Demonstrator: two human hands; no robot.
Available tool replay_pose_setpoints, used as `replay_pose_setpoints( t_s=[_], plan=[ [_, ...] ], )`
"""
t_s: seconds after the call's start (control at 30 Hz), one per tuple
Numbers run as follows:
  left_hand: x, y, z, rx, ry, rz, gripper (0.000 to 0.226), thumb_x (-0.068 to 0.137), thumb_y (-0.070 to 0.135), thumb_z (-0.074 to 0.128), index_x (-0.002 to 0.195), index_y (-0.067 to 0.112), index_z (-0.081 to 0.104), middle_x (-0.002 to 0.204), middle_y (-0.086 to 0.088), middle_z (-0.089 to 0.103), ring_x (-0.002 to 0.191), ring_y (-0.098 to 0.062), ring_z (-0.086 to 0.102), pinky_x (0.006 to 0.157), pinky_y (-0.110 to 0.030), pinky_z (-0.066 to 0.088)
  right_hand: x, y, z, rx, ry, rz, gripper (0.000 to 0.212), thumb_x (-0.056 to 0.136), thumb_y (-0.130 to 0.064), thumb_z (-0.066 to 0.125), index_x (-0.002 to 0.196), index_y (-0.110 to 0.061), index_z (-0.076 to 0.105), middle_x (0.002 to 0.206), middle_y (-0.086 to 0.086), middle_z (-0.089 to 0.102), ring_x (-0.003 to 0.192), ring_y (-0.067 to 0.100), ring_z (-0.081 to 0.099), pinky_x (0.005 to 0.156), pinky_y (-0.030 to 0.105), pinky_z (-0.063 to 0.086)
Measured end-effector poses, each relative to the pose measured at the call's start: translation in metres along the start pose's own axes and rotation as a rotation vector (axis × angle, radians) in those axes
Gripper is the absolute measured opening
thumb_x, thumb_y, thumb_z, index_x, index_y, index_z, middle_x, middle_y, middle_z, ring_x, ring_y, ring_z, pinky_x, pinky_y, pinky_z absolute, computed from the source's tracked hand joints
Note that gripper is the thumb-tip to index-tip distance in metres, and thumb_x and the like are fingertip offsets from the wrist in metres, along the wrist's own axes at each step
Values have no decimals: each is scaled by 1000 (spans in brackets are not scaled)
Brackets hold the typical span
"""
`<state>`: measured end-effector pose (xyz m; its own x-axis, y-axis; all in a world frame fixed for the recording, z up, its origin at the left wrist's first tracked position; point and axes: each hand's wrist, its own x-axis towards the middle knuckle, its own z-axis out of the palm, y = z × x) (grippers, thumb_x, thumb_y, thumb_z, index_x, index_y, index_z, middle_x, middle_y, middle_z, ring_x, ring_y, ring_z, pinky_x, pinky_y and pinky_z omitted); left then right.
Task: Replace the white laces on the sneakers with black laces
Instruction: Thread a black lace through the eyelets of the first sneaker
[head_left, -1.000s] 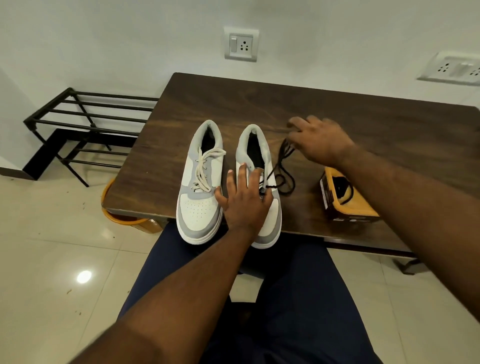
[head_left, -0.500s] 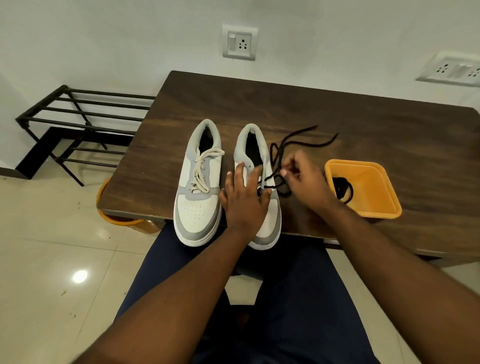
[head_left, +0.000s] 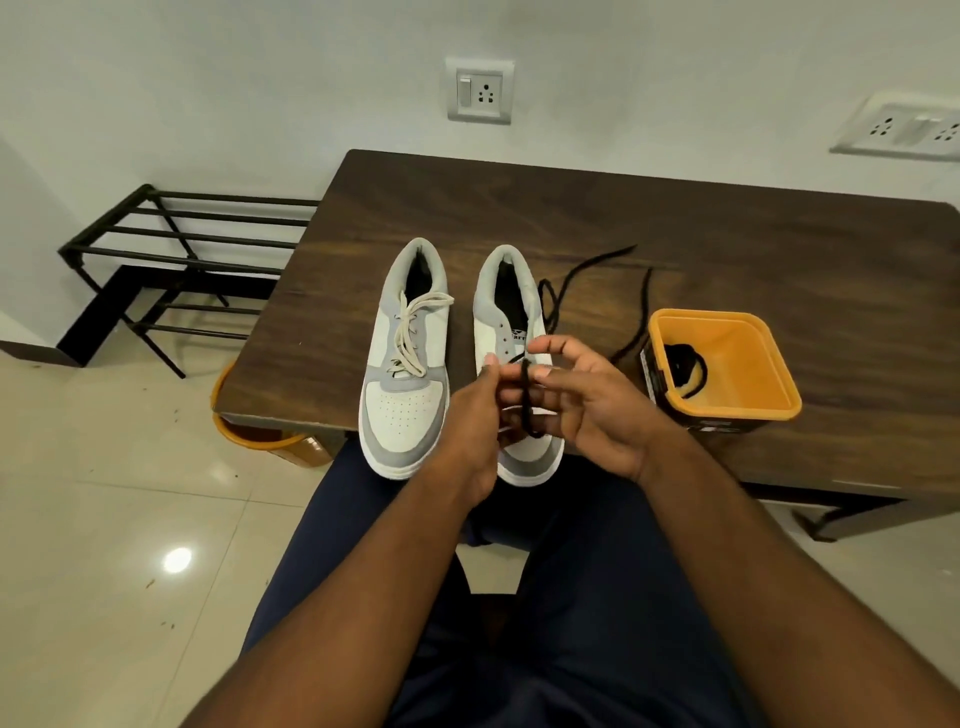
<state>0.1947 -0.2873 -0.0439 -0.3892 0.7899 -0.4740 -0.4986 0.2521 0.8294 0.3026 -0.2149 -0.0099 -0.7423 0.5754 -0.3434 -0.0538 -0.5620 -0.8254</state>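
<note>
1. Both hands have lifted off the right sneaker (head_left: 511, 332) since a moment ago and now meet just above its toe, working the black lace (head_left: 526, 397) between them.
2. That black lace runs in a loop across the fingers of the right hand (head_left: 592, 410), which curl loosely round it, palm up, while the left hand (head_left: 475, 415) pinches it at the fingertips.
3. From the hands the lace trails back past the right sneaker's right side and lies in loose curves on the table (head_left: 727, 249).
4. The right sneaker shows bare eyelets, with no lace through them that I can see.
5. Just left of it stands the left sneaker (head_left: 405, 364), threaded with its white lace (head_left: 410, 332).
6. Right of the right sneaker, near the table's front edge, sits an orange tub (head_left: 748, 364) with another black lace (head_left: 685, 366) coiled inside.
7. Beyond the left sneaker, off the table, a black metal rack (head_left: 171, 254) stands on the floor.
</note>
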Motion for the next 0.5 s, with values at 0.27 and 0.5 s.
replay_pose_setpoints(
  t_s=[0.27, 0.5],
  plan=[
    [-24, -4, -12, 30, -193, 63, 30, 98, 29, 55, 89, 6, 71, 59, 1, 48, 57, -13, 48, 73, -32, 48, 12, -21, 3, 456, 329, -179, 19, 94, 11, 46, 98, -4, 56, 80, 17, 73, 75, 22, 73, 69, 32, 61],
    [-29, -3, -13, 100, 64, -30, 21, 80, -4, 73, 100, 0, 71, 62, 0, 61, 40, -5, 37, 42, -17, 34, 4, -4, -24, -898, 690, -153, 19, 90, -15, 64, 108, -20, 66, 91, 2, 64, 73, 14, 61, 73, 33, 54]
  ],
)
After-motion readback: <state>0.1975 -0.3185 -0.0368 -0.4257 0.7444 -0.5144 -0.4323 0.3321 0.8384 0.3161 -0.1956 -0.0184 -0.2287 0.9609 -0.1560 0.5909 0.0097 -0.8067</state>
